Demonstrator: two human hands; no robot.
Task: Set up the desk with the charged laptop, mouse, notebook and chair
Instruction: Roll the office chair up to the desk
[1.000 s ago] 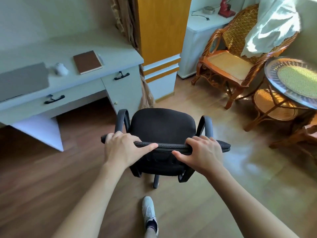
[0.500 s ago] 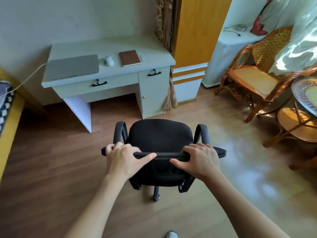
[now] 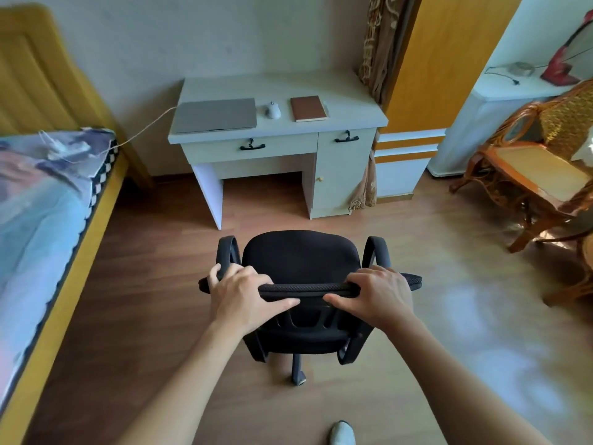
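With the office chair (image 3: 300, 268) standing on the wooden floor (image 3: 154, 284) in front of the bench (image 3: 279, 88), well apart from its knee opening, the left hand (image 3: 239, 292) and right hand (image 3: 380, 293) each close a grip over the backrest top edge, judged as the hold for steering the chair. On the bench the closed laptop (image 3: 216, 115) lies left, the mouse (image 3: 273, 110) middle and the notebook (image 3: 308, 108) right, leaving the chair as the remaining item. A cable (image 3: 144, 130) runs from the left of the bench toward the bed (image 3: 48, 200).

chair (image 3: 300, 261) base: mostly hidden | bed (image 3: 38, 220): cropped left
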